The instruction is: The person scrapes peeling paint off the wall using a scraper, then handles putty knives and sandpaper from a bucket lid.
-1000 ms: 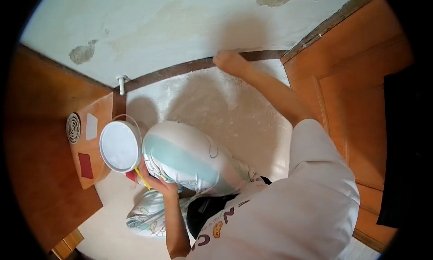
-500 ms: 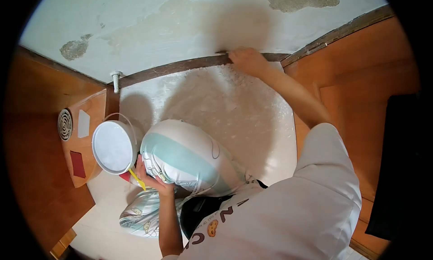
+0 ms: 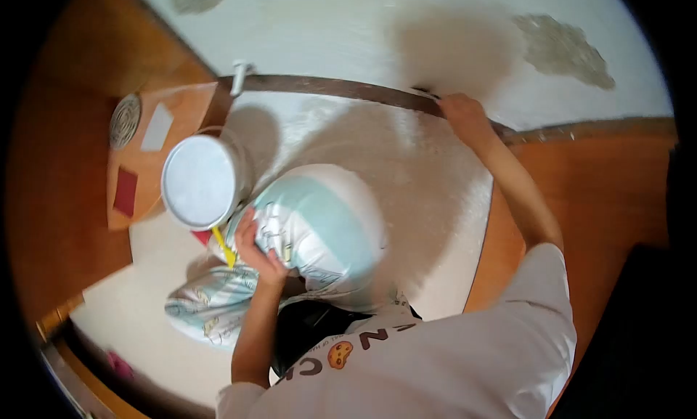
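At the foot of the white wall, my right hand is closed around a thin dark tool, perhaps a scraper; only its tip shows, close to the wall just above the brown skirting. My left hand rests against my bent knee, fingers stretched and apart, with no object visible in it. Beside that knee stands a white bucket with a pale round top and a wire handle. A yellow tool sticks out below the bucket, next to something red.
Bare grey patches mark the wall. A short white pipe juts out near the left corner. Orange wooden panels flank both sides. On the left, a low wooden piece has a round vent. White dust covers the floor.
My view has turned, so the scene appears rotated and shifted. Along the skirting, my right hand has moved slightly toward the right corner with the dark tool. My left hand stays at the knee.
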Motion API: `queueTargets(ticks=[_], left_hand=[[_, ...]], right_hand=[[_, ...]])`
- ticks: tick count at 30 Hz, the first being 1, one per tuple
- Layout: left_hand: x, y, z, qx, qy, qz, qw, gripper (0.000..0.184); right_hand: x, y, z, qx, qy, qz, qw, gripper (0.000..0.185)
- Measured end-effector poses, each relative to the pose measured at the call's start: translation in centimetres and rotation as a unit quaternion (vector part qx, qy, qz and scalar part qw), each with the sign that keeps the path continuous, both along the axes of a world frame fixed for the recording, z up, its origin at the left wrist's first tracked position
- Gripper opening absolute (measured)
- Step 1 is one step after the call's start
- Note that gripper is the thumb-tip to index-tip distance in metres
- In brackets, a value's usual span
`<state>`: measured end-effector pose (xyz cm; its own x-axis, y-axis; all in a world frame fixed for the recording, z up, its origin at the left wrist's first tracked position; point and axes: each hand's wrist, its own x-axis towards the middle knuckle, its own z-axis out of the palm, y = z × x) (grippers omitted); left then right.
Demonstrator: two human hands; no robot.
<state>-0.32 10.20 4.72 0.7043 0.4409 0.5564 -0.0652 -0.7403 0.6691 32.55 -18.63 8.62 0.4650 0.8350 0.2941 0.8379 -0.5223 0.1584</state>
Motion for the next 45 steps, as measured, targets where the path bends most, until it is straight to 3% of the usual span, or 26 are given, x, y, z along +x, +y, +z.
queueTargets(ticks=[6, 12, 14, 15, 16, 17, 18, 26, 30, 32, 36, 38, 41, 45], left_hand=[[0.4, -0.1, 1.0, 0.016, -0.016, 0.002, 1.000, 0.043], [-0.2, 0.2, 0.8, 0.006, -0.031, 0.011, 0.999, 0.044], [-0.8, 0.3, 0.5, 0.005, -0.026, 0.009, 1.000, 0.043], [-0.5, 0.0, 0.2, 0.000, -0.039, 0.012, 0.999, 0.043], [-0.3, -0.1, 0.2, -0.004, -0.039, 0.009, 0.999, 0.042], [-0.5, -0.1, 0.3, -0.006, -0.038, 0.005, 0.999, 0.042], [-0.6, 0.1, 0.5, 0.000, -0.026, 0.002, 1.000, 0.041], [-0.8, 0.6, 1.5, -0.013, -0.043, 0.009, 0.999, 0.041], [-1.2, 0.7, 1.7, -0.003, -0.038, 0.004, 0.999, 0.042], [-1.3, 1.0, 1.5, -0.003, -0.046, -0.004, 0.999, 0.043], [-2.0, 1.4, 2.6, -0.032, -0.042, -0.032, 0.998, 0.040], [-1.6, 2.5, 4.0, -0.076, -0.024, -0.052, 0.995, 0.032], [-0.8, 3.6, 5.9, -0.160, 0.115, -0.080, 0.977, 0.027], [1.8, 3.0, 8.0, -0.117, 0.062, -0.136, 0.982, 0.030]], right_hand=[[1.1, 2.8, -6.7, -0.255, -0.023, -0.013, 0.967, 0.008], [-1.2, 1.7, 0.7, -0.088, 0.014, -0.066, 0.994, 0.009], [0.3, 0.4, -1.0, -0.074, 0.008, -0.034, 0.997, 0.004], [2.3, -1.0, -4.2, -0.044, 0.063, 0.017, 0.997, 0.009], [2.1, -0.2, -4.1, -0.143, 0.099, -0.062, 0.983, 0.012], [0.3, 1.1, -2.1, -0.158, 0.057, -0.055, 0.984, 0.012], [1.0, 1.4, -3.6, -0.220, 0.035, -0.121, 0.967, 0.011], [-3.3, 6.3, 14.7, 0.144, 0.090, -0.074, 0.983, 0.013], [-4.8, 7.1, 21.8, 0.207, -0.004, -0.067, 0.976, 0.015], [-5.6, 7.5, 23.6, 0.247, 0.011, -0.125, 0.961, 0.017], [-6.9, 8.6, 26.1, 0.382, -0.022, -0.147, 0.912, 0.021], [-6.2, 8.5, 27.2, 0.497, 0.037, -0.113, 0.859, 0.019], [-5.8, 9.8, 28.1, 0.599, 0.145, -0.045, 0.786, 0.017], [-5.1, 12.0, 27.7, 0.645, 0.232, 0.032, 0.727, 0.020]])
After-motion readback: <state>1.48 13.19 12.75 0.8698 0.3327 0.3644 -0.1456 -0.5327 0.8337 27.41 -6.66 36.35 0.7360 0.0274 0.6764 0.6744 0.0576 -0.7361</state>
